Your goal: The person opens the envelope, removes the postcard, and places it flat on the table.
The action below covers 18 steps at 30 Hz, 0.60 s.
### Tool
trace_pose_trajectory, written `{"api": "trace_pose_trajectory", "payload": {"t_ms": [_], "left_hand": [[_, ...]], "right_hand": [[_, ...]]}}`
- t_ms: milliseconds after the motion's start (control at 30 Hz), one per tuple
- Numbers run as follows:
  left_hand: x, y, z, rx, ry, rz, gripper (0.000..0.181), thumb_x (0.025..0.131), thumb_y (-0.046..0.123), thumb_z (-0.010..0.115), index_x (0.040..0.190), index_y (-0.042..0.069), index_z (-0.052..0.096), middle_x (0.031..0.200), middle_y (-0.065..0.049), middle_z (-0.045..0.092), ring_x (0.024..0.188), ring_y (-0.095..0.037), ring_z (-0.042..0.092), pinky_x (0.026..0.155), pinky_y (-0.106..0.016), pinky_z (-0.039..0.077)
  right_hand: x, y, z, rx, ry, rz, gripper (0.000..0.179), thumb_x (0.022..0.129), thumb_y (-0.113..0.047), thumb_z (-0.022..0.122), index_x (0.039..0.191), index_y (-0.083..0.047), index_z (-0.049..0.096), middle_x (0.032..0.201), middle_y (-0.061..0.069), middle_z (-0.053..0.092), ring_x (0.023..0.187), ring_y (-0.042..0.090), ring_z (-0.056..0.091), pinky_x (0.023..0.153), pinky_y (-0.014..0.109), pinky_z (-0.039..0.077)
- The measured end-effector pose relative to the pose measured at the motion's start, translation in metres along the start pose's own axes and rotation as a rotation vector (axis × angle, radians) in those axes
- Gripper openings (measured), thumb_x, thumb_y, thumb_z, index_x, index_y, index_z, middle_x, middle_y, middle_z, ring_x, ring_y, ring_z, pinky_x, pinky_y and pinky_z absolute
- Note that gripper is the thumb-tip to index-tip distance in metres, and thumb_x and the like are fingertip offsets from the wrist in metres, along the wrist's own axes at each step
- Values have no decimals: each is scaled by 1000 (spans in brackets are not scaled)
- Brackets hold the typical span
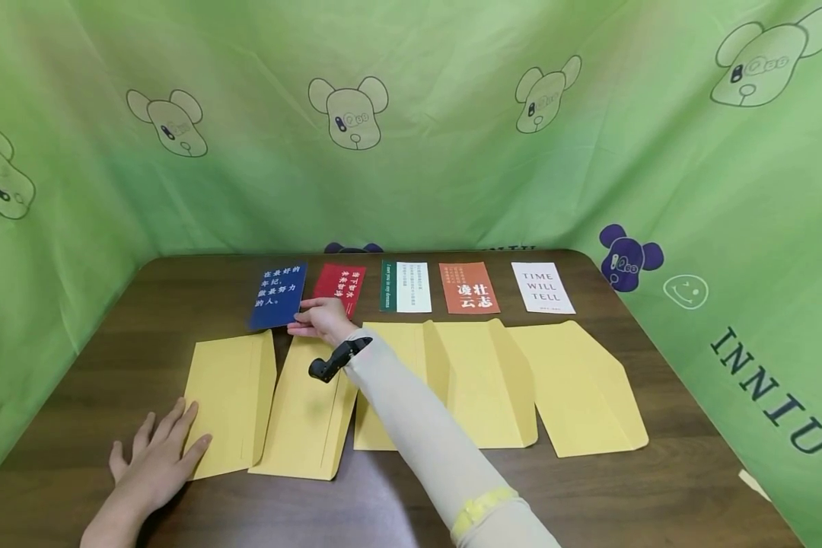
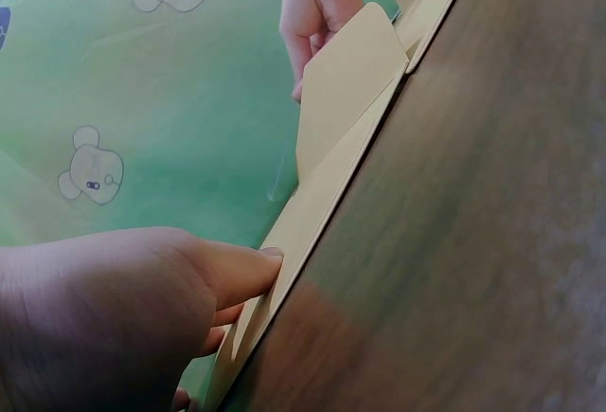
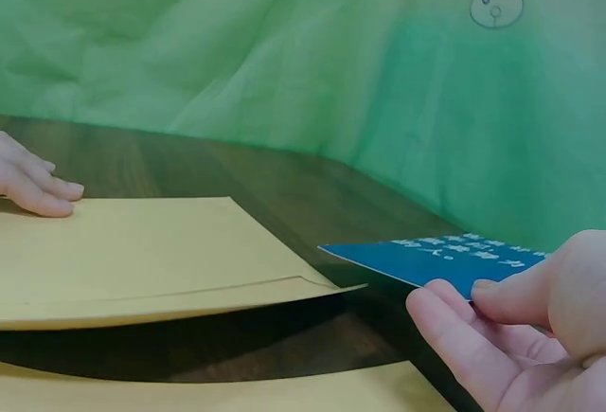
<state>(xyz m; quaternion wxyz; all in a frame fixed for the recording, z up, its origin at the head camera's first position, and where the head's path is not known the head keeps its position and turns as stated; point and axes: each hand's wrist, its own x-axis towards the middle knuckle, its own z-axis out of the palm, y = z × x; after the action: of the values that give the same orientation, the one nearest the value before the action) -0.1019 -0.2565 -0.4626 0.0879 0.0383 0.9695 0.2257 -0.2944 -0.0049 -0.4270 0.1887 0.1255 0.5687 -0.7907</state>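
Note:
My right hand [image 1: 325, 320] pinches the right edge of a dark blue card [image 1: 277, 295] with white Chinese writing, thumb on top and fingers beneath. In the right wrist view the blue card [image 3: 445, 259] is raised at a tilt, just beyond the flap side of the leftmost yellow envelope [image 3: 170, 251]. My left hand [image 1: 157, 449] rests with spread fingers at the left edge of that envelope [image 1: 226, 403]. Its thumb [image 2: 246, 275] lies on the paper in the left wrist view. A red card [image 1: 340, 285] lies just behind my right hand.
More yellow envelopes [image 1: 301, 418] lie in a row to the right, flaps unfolded. Behind them are a green and white card [image 1: 411, 288], an orange card [image 1: 467, 289] and a white card [image 1: 543, 288]. A green printed curtain [image 1: 425, 198] surrounds the brown table [image 1: 685, 487].

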Motion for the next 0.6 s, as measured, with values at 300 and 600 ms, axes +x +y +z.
{"api": "trace_pose_trajectory", "payload": {"t_ms": [300, 600], "left_hand": [[-1, -1, 2, 0, 2, 3, 75, 104, 55, 37, 158, 5, 19, 160, -27, 14, 139, -60, 3, 94, -82, -9], [0, -1, 2, 2, 2, 5, 76, 104, 55, 37, 158, 5, 19, 160, -27, 14, 139, -60, 3, 94, -83, -8]], "right_hand": [[4, 3, -4, 8, -22, 29, 43, 95, 14, 54, 137, 11, 52, 129, 29, 58, 109, 40, 65, 86, 40, 56], [3, 3, -3, 82, -104, 22, 39, 102, 6, 45, 139, 17, 43, 135, 34, 50, 124, 43, 55, 99, 42, 49]]}}
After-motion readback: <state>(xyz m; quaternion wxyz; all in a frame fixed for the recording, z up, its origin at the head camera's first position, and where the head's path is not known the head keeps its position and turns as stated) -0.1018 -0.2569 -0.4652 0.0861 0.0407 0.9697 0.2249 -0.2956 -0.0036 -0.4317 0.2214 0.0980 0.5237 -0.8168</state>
